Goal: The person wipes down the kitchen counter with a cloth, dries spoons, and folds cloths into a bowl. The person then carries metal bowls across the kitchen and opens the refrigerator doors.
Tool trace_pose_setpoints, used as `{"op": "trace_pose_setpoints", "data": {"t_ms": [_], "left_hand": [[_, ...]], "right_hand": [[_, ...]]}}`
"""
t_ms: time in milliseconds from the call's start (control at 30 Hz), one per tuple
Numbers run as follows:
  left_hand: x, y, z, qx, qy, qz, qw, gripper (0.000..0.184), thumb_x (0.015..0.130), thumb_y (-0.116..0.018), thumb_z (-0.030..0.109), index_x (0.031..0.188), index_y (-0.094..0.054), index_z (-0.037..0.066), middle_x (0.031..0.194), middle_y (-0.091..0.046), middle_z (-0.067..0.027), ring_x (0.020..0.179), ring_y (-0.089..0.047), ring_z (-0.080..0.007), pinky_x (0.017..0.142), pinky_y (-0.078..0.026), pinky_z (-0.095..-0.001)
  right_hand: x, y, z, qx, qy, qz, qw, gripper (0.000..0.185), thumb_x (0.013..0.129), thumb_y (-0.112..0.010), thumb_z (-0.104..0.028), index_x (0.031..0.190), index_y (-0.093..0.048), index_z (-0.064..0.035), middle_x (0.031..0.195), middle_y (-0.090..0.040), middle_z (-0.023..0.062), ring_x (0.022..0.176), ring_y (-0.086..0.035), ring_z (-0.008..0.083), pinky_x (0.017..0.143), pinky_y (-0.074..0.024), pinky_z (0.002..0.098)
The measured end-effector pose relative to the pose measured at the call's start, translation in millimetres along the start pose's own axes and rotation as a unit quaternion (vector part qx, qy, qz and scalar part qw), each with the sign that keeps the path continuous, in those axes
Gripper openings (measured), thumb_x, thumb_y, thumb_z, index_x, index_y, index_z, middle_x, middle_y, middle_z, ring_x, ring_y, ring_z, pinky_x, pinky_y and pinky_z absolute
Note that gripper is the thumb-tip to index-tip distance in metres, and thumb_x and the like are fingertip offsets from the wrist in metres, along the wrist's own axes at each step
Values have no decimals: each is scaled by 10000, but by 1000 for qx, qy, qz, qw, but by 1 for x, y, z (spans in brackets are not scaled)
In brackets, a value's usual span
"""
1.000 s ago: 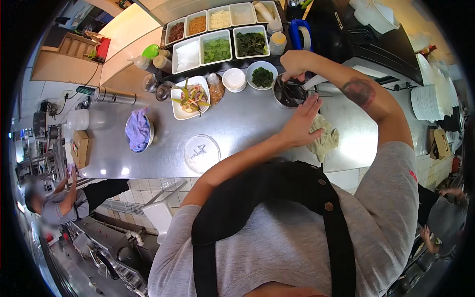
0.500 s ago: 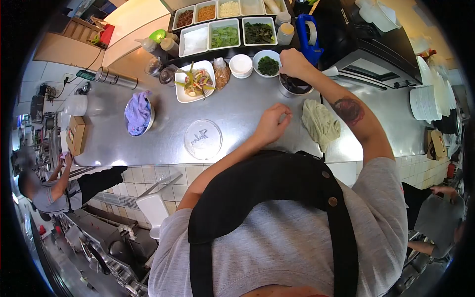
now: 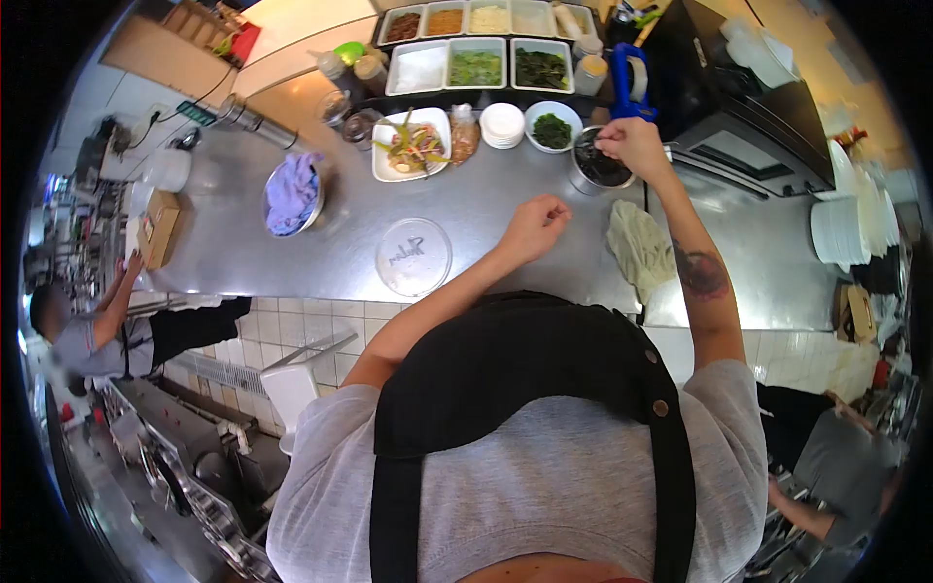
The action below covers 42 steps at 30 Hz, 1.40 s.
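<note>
My right hand is over the right rim of a metal pot with dark contents, its fingers pinched together; what they hold, if anything, is too small to make out. My left hand hovers above the steel counter, its fingers curled loosely, with nothing visible in them. Left of the pot stand a bowl of chopped greens, a stack of small white dishes, a bag of brown bits and a square white dish of mixed vegetables. A pale green cloth lies below the pot.
Ingredient trays line the back. A round clear lid lies near the front edge. A bowl with a purple cloth and a cardboard box are left; stacked plates are right. Other people stand at both sides.
My right hand has shifted from the pot's upper left to its right side, showing more of the pot. My left hand has withdrawn from beside the pot. The view has shifted.
</note>
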<state>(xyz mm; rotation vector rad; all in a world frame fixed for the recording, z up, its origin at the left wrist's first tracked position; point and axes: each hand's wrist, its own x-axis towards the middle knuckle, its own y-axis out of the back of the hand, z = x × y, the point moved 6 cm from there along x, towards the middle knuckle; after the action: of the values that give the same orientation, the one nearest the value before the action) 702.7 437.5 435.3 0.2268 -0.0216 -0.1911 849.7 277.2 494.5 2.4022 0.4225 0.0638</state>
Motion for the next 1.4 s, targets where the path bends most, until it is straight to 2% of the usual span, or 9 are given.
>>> {"op": "trace_pose_setpoints", "data": {"t_ms": [133,267,533,767,967,1167,1267,1333,1400], "left_hand": [[-1,2,-4,13,13,-27,999,169,866,-558,136,919,-622,-11,834,-635,-89,771,-594,-148,691,-480,-276],[1,1,-9,9,69,-42,997,183,885,-536,146,919,-623,-12,846,-646,-69,782,-588,-126,712,-478,-272],[17,-30,8,-239,197,-126,942,296,942,-456,263,985,-627,26,958,-643,-65,901,-597,-155,820,-443,-292],[25,-74,15,-346,292,-182,873,370,921,-490,345,1080,-577,22,1025,-618,-90,963,-580,-173,859,-430,-306],[29,-100,-5,-352,304,-200,863,415,886,-530,409,1085,-557,46,1069,-589,-72,998,-538,-166,887,-406,-314],[37,-117,-10,-367,274,-212,863,315,874,-557,382,1001,-593,97,906,-577,-9,863,-521,-125,768,-400,-263],[41,-118,-5,-344,278,-189,877,263,883,-550,355,904,-609,99,803,-554,23,775,-508,-105,689,-385,-242],[55,-134,-15,-332,181,-191,906,246,892,-543,327,830,-607,98,772,-556,21,737,-505,-95,649,-380,-241],[53,-134,2,-308,202,-177,913,254,903,-529,313,797,-610,97,783,-559,6,701,-494,-93,637,-388,-255]], "right_hand": [[-9,21,-8,-29,51,116,992,145,731,-702,-79,851,-682,1,699,-666,111,594,-645,152,597,-506,260],[-27,50,-34,-69,54,154,984,137,764,-675,-97,878,-685,-23,738,-682,81,662,-660,137,633,-503,248],[-85,65,-8,106,9,312,944,118,785,-669,-58,876,-667,16,732,-681,69,681,-643,83,625,-488,200],[-129,17,39,292,37,405,865,117,823,-627,8,931,-601,49,828,-663,105,747,-637,122,664,-494,215],[-153,-32,82,390,-33,431,813,116,827,-626,0,926,-585,45,816,-655,95,741,-638,136,706,-512,241],[-159,-50,112,406,-76,450,792,152,833,-615,-8,965,-571,55,875,-633,114,773,-632,171,727,-529,268],[-163,-53,113,481,-80,446,750,167,840,-596,1,993,-560,57,911,-609,114,832,-621,193,755,-527,287],[-162,-59,106,521,-95,441,725,166,843,-587,5,999,-557,55,926,-605,114,863,-612,195,781,-522,298],[-172,-65,124,525,-114,450,713,161,847,-582,2,998,-554,51,940,-607,120,884,-605,194,799,-517,302]]}}
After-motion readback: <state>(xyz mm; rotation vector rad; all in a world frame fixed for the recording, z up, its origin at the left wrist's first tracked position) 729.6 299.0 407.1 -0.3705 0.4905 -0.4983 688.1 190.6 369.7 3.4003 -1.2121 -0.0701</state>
